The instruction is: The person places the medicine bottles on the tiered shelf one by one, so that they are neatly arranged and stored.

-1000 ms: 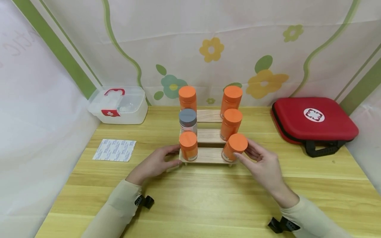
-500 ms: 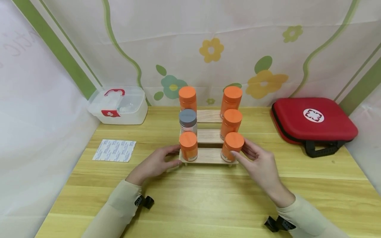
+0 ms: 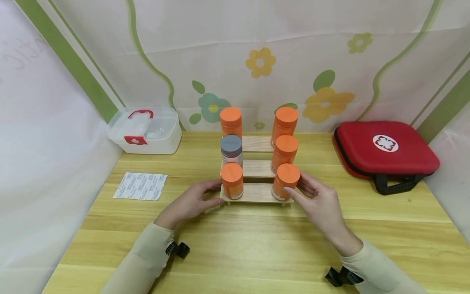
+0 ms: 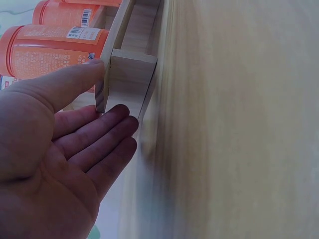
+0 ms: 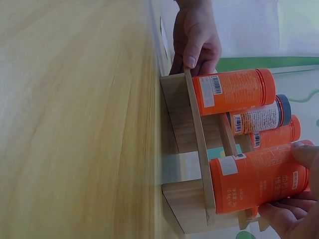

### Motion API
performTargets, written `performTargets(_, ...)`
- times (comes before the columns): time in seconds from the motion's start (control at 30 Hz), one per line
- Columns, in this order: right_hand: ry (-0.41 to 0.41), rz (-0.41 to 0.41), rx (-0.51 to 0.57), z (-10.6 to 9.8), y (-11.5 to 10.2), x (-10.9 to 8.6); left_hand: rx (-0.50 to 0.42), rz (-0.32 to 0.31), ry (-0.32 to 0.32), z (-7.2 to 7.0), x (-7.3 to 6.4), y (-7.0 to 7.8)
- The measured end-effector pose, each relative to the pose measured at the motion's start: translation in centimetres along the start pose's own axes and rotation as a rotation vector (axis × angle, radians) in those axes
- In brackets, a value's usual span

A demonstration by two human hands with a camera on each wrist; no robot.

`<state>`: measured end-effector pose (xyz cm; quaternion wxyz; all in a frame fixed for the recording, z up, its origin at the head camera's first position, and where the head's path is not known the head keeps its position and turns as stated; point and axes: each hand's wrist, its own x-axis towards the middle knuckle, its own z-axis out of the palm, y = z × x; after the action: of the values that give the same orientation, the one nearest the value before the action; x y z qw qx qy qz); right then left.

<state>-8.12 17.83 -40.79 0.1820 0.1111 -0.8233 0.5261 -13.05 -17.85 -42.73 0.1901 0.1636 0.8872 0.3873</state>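
Note:
A three-step wooden rack (image 3: 258, 192) bears several screw-top bottles. My right hand (image 3: 323, 208) holds the orange bottle (image 3: 286, 181) at the right end of the lowest step, thumb on the near side. That bottle stands upright with its base at the board in the right wrist view. At the rack's left end, my left hand (image 3: 189, 204) grips the lowest board, its thumb on the edge and fingers (image 4: 107, 144) below. Just beside it stands another orange bottle (image 3: 232, 181). Behind that are a grey-capped bottle (image 3: 232, 150) and more orange ones.
A clear first-aid box (image 3: 158, 136) with a red handle stands at the back left. Nearer lies a flat white printed packet (image 3: 140, 186). On the right sits a red first-aid case (image 3: 389, 151) with a black handle. A patterned cloth (image 3: 286, 53) hangs behind the table.
The front right orange bottle has gone from leaning rightward to upright, shifting slightly left with my right hand. My left hand has stayed at the rack's end.

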Motion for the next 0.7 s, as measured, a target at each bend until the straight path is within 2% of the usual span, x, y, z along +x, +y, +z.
performTargets(0.7, -0.035, -0.007, 0.015, -0.24, 0.38, -0.11, -0.004, 0.001, 0.004, 0.20, 0.21, -0.05)
